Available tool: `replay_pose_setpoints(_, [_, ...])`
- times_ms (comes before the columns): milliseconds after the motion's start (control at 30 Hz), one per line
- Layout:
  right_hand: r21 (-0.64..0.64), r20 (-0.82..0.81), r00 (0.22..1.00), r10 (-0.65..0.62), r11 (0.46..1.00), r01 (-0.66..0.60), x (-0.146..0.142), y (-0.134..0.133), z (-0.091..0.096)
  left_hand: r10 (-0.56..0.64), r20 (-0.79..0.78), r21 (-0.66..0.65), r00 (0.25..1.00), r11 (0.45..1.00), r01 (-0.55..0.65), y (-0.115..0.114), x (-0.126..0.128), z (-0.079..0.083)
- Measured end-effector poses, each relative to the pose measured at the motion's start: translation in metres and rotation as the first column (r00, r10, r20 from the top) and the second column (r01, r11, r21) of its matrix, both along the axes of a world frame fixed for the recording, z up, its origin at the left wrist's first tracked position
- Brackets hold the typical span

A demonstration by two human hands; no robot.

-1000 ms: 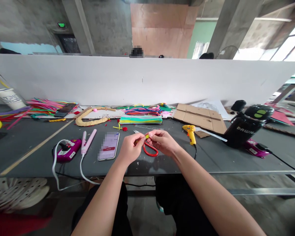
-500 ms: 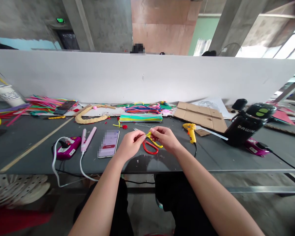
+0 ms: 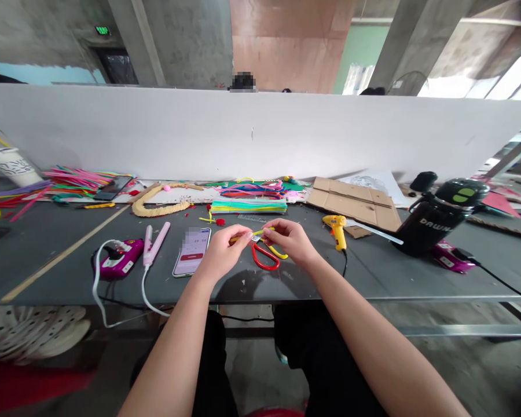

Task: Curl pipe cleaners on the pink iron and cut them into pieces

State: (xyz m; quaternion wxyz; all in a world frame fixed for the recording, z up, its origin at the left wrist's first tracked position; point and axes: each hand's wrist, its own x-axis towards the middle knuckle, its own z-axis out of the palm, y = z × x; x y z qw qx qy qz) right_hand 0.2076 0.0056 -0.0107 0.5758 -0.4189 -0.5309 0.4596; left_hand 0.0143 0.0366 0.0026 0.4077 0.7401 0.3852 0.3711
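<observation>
Between my two hands runs a short yellow pipe cleaner (image 3: 257,233), roughly level above the table. My left hand (image 3: 226,246) pinches its left part with thumb and forefinger. The other side is pinched in the fingertips of my right hand (image 3: 292,240). Just below lies a pair of scissors (image 3: 265,258) with one red and one yellow handle; its blades are mostly hidden by my hands. Behind my left hand are a small red piece (image 3: 220,222) and a yellow-green stem (image 3: 208,219).
Left of my hands lie a phone (image 3: 191,252), a pink flat iron (image 3: 156,243) and a purple power strip (image 3: 120,259). On the right are a yellow glue gun (image 3: 337,233), cardboard (image 3: 353,202) and a black bottle (image 3: 434,223). Pipe cleaner bundles (image 3: 248,206) lie behind.
My hands have moved slightly apart, and more of the yellow pipe cleaner shows between them. The scissors stay on the table.
</observation>
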Motion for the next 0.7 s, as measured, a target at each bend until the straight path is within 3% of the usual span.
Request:
replay_pose_setpoints(200, [-0.016,-0.039,0.999,-0.035,0.999,0.034,0.003,0.0,0.001,0.079,0.151,-0.093,0.985,0.993,-0.066,0.003,-0.012,0.001])
replay_pose_setpoints(433, [0.008,-0.032,0.999,-0.044,0.999,0.045,0.004,0.001,0.0,0.164,0.155,-0.168,0.974,0.976,-0.138,0.003,-0.012,0.001])
replay_pose_setpoints(700, [-0.027,-0.128,0.991,-0.025,0.999,0.021,0.005,0.005,-0.004,0.117,0.361,-0.332,0.925,0.943,0.01,0.007,-0.01,0.001])
